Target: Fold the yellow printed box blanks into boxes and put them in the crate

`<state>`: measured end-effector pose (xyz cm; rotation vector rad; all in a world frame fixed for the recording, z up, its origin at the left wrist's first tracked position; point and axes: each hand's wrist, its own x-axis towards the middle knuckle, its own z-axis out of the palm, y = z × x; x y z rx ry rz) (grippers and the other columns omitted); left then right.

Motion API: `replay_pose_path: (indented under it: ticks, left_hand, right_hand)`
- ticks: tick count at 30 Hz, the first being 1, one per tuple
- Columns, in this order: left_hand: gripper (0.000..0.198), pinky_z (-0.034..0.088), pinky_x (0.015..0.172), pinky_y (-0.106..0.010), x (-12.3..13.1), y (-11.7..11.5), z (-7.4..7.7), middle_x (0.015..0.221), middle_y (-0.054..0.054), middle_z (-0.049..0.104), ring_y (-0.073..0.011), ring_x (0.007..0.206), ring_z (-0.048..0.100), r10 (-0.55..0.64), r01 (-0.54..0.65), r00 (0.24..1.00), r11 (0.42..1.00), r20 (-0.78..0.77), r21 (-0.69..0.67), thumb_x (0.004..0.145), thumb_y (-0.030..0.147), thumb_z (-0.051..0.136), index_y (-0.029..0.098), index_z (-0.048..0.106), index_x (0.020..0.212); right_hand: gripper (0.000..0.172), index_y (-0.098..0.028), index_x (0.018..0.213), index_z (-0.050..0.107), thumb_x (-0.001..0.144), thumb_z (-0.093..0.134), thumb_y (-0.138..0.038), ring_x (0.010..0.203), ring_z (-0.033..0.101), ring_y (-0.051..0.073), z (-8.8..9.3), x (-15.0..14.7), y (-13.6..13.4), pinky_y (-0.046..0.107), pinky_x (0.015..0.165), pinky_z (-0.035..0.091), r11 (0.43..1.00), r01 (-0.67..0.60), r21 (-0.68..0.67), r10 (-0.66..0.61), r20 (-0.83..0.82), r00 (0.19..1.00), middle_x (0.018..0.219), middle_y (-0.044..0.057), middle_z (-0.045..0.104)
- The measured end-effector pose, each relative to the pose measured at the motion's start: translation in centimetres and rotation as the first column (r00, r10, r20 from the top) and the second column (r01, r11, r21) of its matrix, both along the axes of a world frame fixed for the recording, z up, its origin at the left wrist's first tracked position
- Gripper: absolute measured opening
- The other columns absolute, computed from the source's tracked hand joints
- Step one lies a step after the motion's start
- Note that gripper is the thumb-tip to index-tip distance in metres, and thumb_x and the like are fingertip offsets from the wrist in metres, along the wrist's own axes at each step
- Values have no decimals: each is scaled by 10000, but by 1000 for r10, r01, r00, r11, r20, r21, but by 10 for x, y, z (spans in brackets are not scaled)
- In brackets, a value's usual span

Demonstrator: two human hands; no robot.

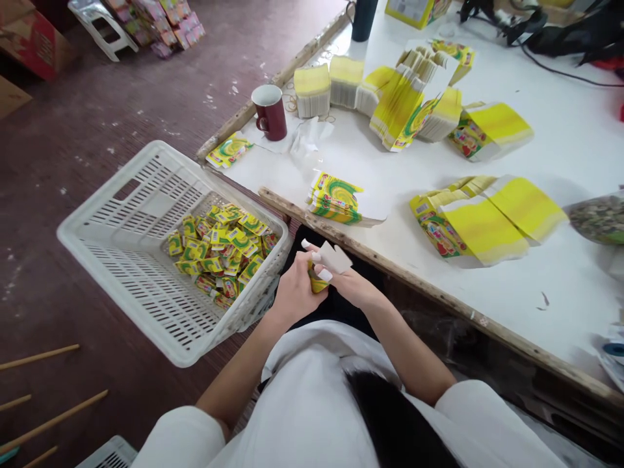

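Above my lap, at the table's edge, both hands meet around one small yellow carton (pixel 318 283) with a pale inner flap raised. My left hand (pixel 296 286) is closed round the carton's left side. From the other side, my right hand (pixel 351 286) pinches it near the flap. White coverings show on several fingertips. Just beyond my hands, a small stack of flat printed cartons (pixel 336 200) lies on the table. To the left, a white plastic basket (pixel 146 318) holds many folded yellow cartons (pixel 224 250).
On the white table (pixel 526 312) lie bundles of flat yellow cartons (pixel 487 214), a larger carton pile (pixel 404 104), a maroon mug (pixel 270 114) and a dark cup (pixel 364 19). A wooden strip (pixel 414 278) edges the table. A white stool (pixel 102 29) stands on the floor.
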<state>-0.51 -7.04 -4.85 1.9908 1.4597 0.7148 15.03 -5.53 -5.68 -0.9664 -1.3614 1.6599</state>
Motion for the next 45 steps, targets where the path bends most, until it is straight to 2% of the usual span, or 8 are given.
replay_pose_path:
  ticks: [6, 13, 17, 21, 25, 32, 39, 45]
  left_hand:
    - [530, 569, 917, -439, 2, 5, -8, 1114, -79, 663, -296, 1071, 682, -146, 147, 989, 985, 8, -87, 742, 100, 609, 247, 485, 1236]
    - [638, 536, 981, -514, -13, 9, 2, 1218, -137, 656, -331, 1139, 658, 88, -89, 996, 995, -34, -54, 701, 213, 740, 184, 480, 1283]
    - [539, 572, 924, -413, -24, 13, 16, 1147, -86, 725, -278, 1049, 709, 66, -65, 998, 993, 5, -100, 707, 309, 789, 211, 584, 1196]
    - [571, 576, 935, -397, -30, 19, 22, 1141, -75, 751, -258, 1005, 731, 13, -10, 999, 994, 30, -113, 691, 374, 822, 215, 626, 1202]
    - [580, 575, 936, -401, -29, 20, 23, 1148, -88, 757, -275, 1019, 734, -29, 28, 999, 999, -16, -42, 679, 365, 832, 207, 636, 1201]
    - [497, 559, 918, -417, -23, 9, 14, 1147, -104, 739, -300, 1056, 715, 44, -42, 992, 999, -118, 22, 772, 383, 791, 202, 621, 1203]
    - [790, 506, 994, -468, -33, 6, 3, 1284, -138, 667, -331, 1195, 648, 26, -27, 998, 1000, -60, -12, 716, 386, 833, 205, 460, 1389]
    - [667, 469, 1016, -488, -27, 7, 6, 1234, -145, 692, -335, 1148, 666, -11, 25, 991, 994, -132, 110, 736, 211, 734, 174, 481, 1353]
  right_hand:
    - [647, -223, 1585, 349, 971, 551, -255, 1489, 410, 299, 7, -8, -17, 476, 1174, 429, 941, -18, 338, -124, 394, 911, 1640, 152, 361]
    - [617, -260, 1579, 360, 981, 458, -144, 1511, 380, 252, -6, 9, -5, 466, 1214, 382, 858, 38, 512, -259, 367, 894, 1618, 122, 414]
    - [557, -223, 1526, 432, 977, 512, -184, 1486, 418, 306, -3, 16, -4, 458, 1094, 506, 862, -119, 492, -142, 460, 876, 1672, 180, 277]
    - [352, -240, 1250, 650, 950, 522, -108, 1380, 551, 275, 6, 28, 4, 429, 1021, 544, 849, -217, 482, -68, 507, 860, 1597, 176, 414]
    - [265, -212, 1085, 666, 860, 619, -80, 1386, 528, 284, 15, 35, 10, 474, 1073, 500, 837, -244, 490, -8, 456, 890, 1486, 177, 503]
    - [836, -226, 1553, 250, 795, 532, -14, 1499, 373, 290, -1, 9, -3, 547, 1205, 362, 886, -88, 455, -113, 396, 911, 1587, 190, 372]
    - [808, -239, 1613, 215, 928, 642, -279, 1461, 450, 299, 9, 14, 10, 492, 1168, 429, 881, -177, 438, 20, 340, 940, 1635, 167, 369]
    - [691, -232, 1548, 373, 954, 592, -508, 1245, 637, 266, 9, 16, 10, 363, 960, 591, 961, -45, 271, -1, 168, 986, 1515, 143, 528]
